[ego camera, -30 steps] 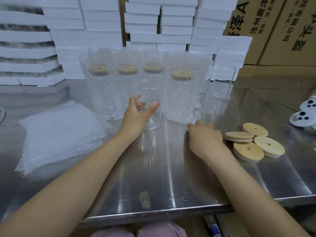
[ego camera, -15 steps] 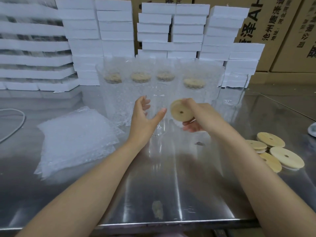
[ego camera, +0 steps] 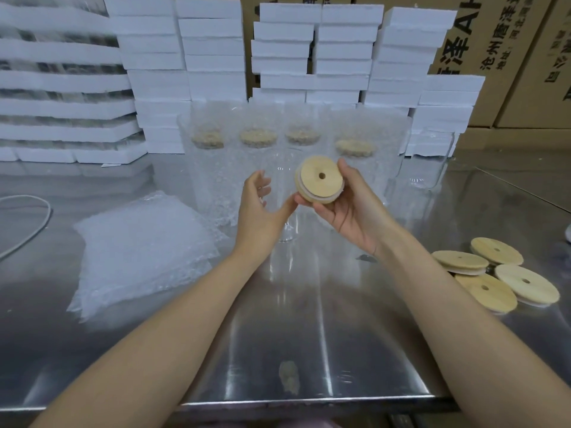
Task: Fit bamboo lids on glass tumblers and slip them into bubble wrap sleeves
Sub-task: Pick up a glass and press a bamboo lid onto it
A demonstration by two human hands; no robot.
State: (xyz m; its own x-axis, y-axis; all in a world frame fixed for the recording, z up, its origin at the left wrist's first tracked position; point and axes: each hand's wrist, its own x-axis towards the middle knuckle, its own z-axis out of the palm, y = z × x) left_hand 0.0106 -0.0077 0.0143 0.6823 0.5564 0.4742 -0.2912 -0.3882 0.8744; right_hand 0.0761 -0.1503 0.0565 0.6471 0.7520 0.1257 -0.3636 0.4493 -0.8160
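My right hand holds a round bamboo lid with a centre hole, tilted toward me, just above the rim of a clear glass tumbler standing on the steel table. My left hand curls around that tumbler's left side, thumb near the lid's lower edge. Behind stand several lidded tumblers in bubble wrap sleeves. A flat pile of bubble wrap sleeves lies to the left. Several loose bamboo lids lie to the right.
An uncovered glass tumbler stands at the back right. White foam boxes are stacked along the back, cardboard cartons behind them. A white cable lies at the far left. The table's front edge is close to me.
My right hand went to the loose lids, picked one up and brought it over the tumbler, turning its face toward me. My left hand stayed on the tumbler.
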